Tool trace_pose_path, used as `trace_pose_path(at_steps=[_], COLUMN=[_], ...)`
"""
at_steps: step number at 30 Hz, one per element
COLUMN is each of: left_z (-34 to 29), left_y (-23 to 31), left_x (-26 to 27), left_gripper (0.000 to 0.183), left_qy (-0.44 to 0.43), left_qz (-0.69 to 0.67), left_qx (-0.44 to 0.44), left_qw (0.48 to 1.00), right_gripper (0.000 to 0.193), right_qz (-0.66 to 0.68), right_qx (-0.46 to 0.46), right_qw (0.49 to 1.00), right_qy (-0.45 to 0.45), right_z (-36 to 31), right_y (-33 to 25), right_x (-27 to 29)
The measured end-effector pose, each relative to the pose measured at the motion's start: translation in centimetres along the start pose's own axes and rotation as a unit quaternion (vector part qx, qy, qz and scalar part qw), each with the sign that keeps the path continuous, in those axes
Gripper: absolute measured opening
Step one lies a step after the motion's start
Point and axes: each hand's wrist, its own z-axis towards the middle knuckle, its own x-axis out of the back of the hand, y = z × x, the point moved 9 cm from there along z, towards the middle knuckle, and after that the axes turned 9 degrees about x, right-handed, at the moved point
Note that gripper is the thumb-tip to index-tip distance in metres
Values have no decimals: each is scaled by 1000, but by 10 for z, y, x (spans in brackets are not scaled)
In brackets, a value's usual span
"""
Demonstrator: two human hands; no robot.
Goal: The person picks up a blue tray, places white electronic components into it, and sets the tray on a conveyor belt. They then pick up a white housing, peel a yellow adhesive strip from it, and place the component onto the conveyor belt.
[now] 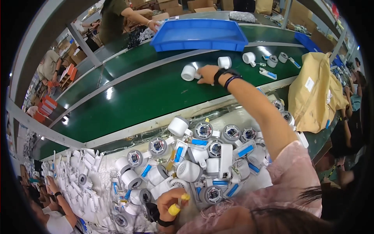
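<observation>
Stretched out over the green conveyor belt (136,103), my right hand (208,74) has its fingers closed at a white cylindrical device (188,73) with a grey rim. Part of that device is hidden by the fingers. My left hand (171,202) is low in front of me, beside the pile, with curled fingers apart and nothing visible between them. Yellow finger covers (174,210) sit on two of its fingertips. Around it lie several white round-headed devices (189,171) with stubby handles, some showing circuit boards and blue cylindrical cells (244,151).
A blue tray (198,35) stands beyond the belt. More white devices (249,58) lie on the belt's right, near a large yellow bag (311,89). White plastic parts (74,175) are heaped at the left. Co-workers are around; one person's hand (153,25) touches the tray.
</observation>
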Motion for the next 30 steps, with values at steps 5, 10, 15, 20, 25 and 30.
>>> trace_pose_path(at_steps=[5, 10, 15, 20, 25, 30], left_z=[14, 7, 16, 25, 28, 34], left_y=[11, 16, 12, 18, 33, 19], left_x=[-15, -17, -32, -55, -96, -81], left_gripper=[28, 30, 25, 46, 81, 66], left_qy=[3, -10, 25, 102, 116, 163], left_qz=[49, 25, 114, 192, 401, 251], left_qx=[-16, -51, -60, -116, -194, -147], left_qw=[999, 998, 991, 969, 888, 943], right_gripper=[21, 25, 24, 41, 48, 54], right_qz=[97, 479, 613, 630, 647, 592], right_qx=[-50, -86, 13, 149, 187, 208], right_qw=[966, 852, 771, 755, 737, 773], right_qy=[235, 191, 172, 103, 53, 89], right_z=[-20, -62, -141, -224, -271, -294], right_y=[32, 1, -75, -171, -235, -258], right_x=[18, 67, 109, 112, 80, 64])
